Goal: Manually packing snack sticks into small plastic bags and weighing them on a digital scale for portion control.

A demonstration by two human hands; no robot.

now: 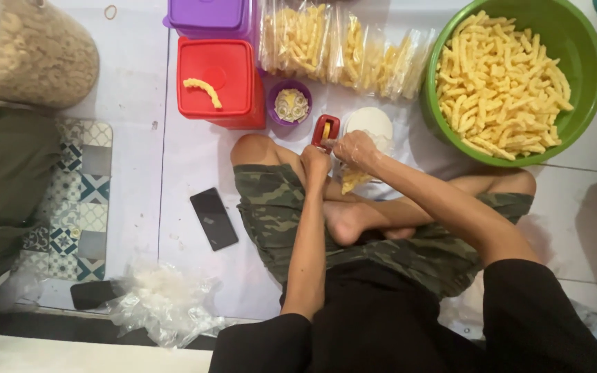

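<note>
Hands [336,155] clench a snack bag [354,178] over white floor sheeting [195,155] beside a green basin [575,131].

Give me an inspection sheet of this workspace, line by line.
Surface: pale floor sheet, tiled floor beyond.
Job's things: small snack bag in both hands; green basin of yellow snack sticks; filled bags lined up.
Clutter: red box, purple box, phone, empty plastic bags, red sealer tool.
Hands: left hand and right hand closed on the bag.
Cables: nothing seen.
Surroundings: patterned mat, large sack.
</note>
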